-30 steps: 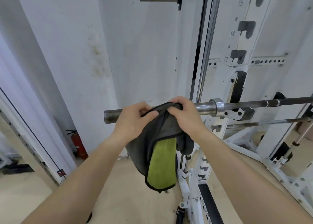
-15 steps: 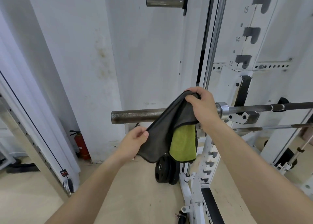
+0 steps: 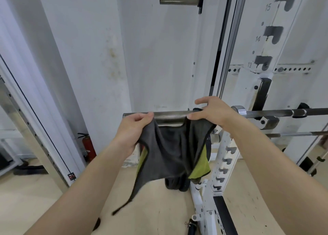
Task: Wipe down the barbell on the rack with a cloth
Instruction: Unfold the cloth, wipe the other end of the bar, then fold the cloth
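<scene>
— Where's the barbell (image 3: 276, 112) just now?
— Lying level on the white power rack (image 3: 221, 146), seated in a steel J-hook (image 3: 268, 122). Its bare sleeve (image 3: 170, 115) sticks out to the left, past the shiny collar (image 3: 239, 109).
— And the cloth?
— A microfibre cloth (image 3: 170, 155), dark grey on the near face (lime green peeks out at both lower edges). It is spread between the two hands and sags just below the sleeve, with one corner trailing toward the floor.
— How are the hands gripping?
— The left hand (image 3: 132, 131) has thumb and fingers closed on the upper left corner, right at the sleeve's open end. The right hand (image 3: 212, 115) holds the upper right corner near the collar, thumb pressed onto the fabric, forefinger lifted above the bar.
— Is the fabric on the metal?
— At the right hand a bit seems to be draped over the sleeve. Between the hands I can't tell whether the hem touches it.
— Anything else about?
— Black weight plates (image 3: 177, 184) sit at the rack's foot behind the cloth, and a red fire extinguisher (image 3: 88, 147) stands by the wall on the left.
</scene>
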The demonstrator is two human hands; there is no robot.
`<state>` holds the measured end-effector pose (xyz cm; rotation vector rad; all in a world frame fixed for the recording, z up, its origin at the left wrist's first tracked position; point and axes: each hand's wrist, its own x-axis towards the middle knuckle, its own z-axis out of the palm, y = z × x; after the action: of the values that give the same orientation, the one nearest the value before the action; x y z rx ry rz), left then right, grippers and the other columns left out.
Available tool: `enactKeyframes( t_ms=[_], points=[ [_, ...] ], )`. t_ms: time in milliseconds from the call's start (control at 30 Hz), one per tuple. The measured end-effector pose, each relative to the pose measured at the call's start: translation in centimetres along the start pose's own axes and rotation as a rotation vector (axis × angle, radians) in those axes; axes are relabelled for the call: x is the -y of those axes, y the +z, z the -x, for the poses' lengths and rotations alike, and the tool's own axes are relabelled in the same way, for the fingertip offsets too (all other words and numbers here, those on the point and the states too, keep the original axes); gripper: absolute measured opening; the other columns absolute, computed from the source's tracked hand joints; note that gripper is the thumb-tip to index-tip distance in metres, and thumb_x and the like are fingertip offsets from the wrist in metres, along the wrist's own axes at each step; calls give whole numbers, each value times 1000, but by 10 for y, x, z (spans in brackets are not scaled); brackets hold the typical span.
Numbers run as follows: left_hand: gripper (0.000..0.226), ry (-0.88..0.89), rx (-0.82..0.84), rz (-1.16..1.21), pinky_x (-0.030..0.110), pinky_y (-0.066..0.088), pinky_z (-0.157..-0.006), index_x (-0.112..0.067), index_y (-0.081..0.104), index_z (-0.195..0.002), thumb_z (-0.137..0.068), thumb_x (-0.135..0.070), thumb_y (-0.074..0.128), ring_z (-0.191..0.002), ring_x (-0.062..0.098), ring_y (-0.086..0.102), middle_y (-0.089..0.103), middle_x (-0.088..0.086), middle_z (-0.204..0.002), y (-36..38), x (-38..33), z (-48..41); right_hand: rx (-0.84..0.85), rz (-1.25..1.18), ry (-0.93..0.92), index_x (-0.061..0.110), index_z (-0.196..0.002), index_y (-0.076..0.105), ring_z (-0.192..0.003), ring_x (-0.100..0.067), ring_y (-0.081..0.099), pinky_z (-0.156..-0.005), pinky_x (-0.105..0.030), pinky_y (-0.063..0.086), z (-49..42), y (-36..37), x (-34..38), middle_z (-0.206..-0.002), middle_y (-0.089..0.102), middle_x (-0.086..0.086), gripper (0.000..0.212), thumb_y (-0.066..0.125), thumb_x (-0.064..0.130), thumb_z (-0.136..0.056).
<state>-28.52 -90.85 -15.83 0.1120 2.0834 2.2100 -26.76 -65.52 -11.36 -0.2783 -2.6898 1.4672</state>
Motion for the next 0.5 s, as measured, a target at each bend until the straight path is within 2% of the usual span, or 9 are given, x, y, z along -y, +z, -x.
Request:
enactKeyframes(
  t_ms=[33,100,167,233,300,400,500],
  points=[
    [28,0,34,-17,28,56,-68,0,73,-103,-92,-25,70,-75,14,69,74,8,-88,5,-4,2,44,-4,1,27,-126,60,-105,-21,64,-100,-36,49,2,2,2,-114,65,-1,72,93,33,-63],
    [22,-31,129,-49,23,56,-66,-5,70,-114,-93,-13,67,-80,12,71,76,8,-97,12,-9,7,114,-60,-7,26,-127,61,-98,-23,70,-96,-39,53,6,8,5,-113,70,-7,64,90,22,-70],
    [24,-72,211,-27,21,57,-65,-11,68,-117,-95,-3,61,-84,11,72,75,8,-105,16,-9,13,189,-224,-4,20,-128,61,-93,-25,74,-86,-37,58,11,17,5,-111,73,-12,57,82,3,-78],
    [28,-110,254,-6,21,56,-62,-20,66,-114,-95,0,59,-79,8,72,76,1,-105,18,-7,18,258,-360,-5,14,-131,59,-96,-24,74,-82,-32,59,17,26,6,-109,75,-10,58,73,-9,-80],
    [33,-129,266,9,21,54,-63,-25,64,-114,-95,1,58,-78,7,73,76,-3,-105,19,-6,21,301,-414,-13,13,-134,58,-100,-21,72,-89,-32,57,22,36,6,-110,75,-7,60,69,-15,-81],
    [33,-140,229,77,23,56,-69,-23,66,-109,-93,6,58,-83,10,74,77,-1,-102,15,-4,22,334,-461,-26,15,-134,56,-98,-20,73,-86,-27,56,26,48,7,-107,76,-10,64,67,-19,-81],
    [33,-154,228,84,23,57,-74,-20,71,-110,-93,5,59,-92,14,73,77,3,-104,11,-1,24,272,-484,-25,17,-130,60,-96,-22,74,-91,-32,57,29,61,6,-111,72,-13,65,74,-16,-76]
  ],
)
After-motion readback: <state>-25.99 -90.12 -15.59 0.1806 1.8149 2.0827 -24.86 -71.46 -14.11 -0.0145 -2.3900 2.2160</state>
